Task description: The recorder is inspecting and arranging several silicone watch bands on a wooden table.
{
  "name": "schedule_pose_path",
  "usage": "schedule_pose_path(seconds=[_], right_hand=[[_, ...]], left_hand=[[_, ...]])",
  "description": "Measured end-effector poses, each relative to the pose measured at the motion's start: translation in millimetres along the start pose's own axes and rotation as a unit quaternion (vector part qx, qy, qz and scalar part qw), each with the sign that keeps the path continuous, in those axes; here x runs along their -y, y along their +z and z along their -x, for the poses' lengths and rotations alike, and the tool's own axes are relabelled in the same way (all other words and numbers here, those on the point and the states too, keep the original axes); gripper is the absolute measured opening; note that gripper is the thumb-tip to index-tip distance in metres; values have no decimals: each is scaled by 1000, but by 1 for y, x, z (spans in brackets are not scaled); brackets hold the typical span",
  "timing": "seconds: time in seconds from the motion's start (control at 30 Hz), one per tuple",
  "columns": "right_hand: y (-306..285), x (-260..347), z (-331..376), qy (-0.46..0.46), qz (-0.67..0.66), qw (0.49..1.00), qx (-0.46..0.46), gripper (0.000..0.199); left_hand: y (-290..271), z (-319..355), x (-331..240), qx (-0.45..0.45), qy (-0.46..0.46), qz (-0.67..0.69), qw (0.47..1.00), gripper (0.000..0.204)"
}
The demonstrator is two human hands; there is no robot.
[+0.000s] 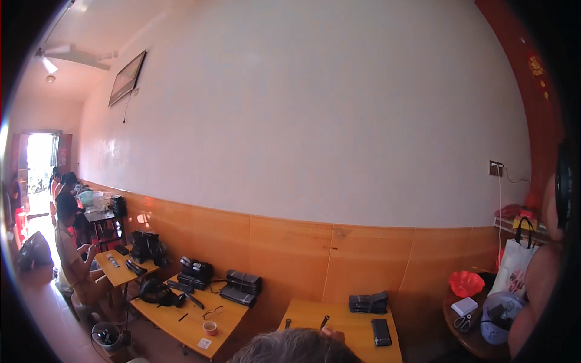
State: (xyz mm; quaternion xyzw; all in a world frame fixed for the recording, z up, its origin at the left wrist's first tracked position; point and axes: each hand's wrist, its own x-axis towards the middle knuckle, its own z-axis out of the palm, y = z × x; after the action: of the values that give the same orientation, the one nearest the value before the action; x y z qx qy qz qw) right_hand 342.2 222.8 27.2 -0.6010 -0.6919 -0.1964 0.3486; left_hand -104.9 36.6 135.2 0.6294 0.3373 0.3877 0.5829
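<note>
The short black strap with a looped end (325, 320), leather-like in its dull sheen, lies near the middle of the yellow wooden table (348, 319), just beside a partly hidden bare hand (331, 333) that shows past a head of short grey hair (293, 347) and seems to be that person's. Whether those fingers grasp the strap or only rest by it I cannot tell, and the wearer's own hands are out of view, so their grip cannot be told either. The strap should be light, bendy and hard to break, best pinched along its flat length below the loop. A second dark strap (288, 323) lies by the table's left edge. Near its right edge rests a flat black rectangular pouch (381, 332), smooth and slim, likely soft yet stiff enough to lift by its long sides. At the far right corner sits a stack of folded black pouches (368, 302), layered and uneven, probably heavier and apt to slide, so better held from both ends. On the round dark wooden table (451, 314) to the right, a red scalloped plastic bowl (466, 283) looks thin and glossy, set by the far left edge near a hard-edged white box (464, 307).
</note>
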Motion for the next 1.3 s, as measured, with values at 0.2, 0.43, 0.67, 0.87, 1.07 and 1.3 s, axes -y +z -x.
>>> schedule_pose_path(seconds=[0.2, 0.43, 0.67, 0.87, 1.07, 1.3], right_hand=[[-11, 7, 79, 28, 1, 998, 49, 17], [-46, 30, 193, 68, -25, 988, 137, 20], [-59, 13, 147, 65, -45, 985, 155, 23], [-41, 23, 40, -14, -65, 976, 207, 26], [26, 97, 6, -59, -120, 946, 296, 28], [31, 192, -39, -69, -166, 959, 218, 36]], left_hand=[[27, 32, 25, 42, -23, 9, 999, 41], [78, 88, 77, 75, -82, 25, 993, 38], [104, 54, 87, 92, -63, 19, 994, 36], [118, 30, 92, 32, -31, 55, 997, 34], [106, 61, 132, -35, -64, 77, 994, 33], [217, 65, 160, -29, -71, 143, 987, 32]])
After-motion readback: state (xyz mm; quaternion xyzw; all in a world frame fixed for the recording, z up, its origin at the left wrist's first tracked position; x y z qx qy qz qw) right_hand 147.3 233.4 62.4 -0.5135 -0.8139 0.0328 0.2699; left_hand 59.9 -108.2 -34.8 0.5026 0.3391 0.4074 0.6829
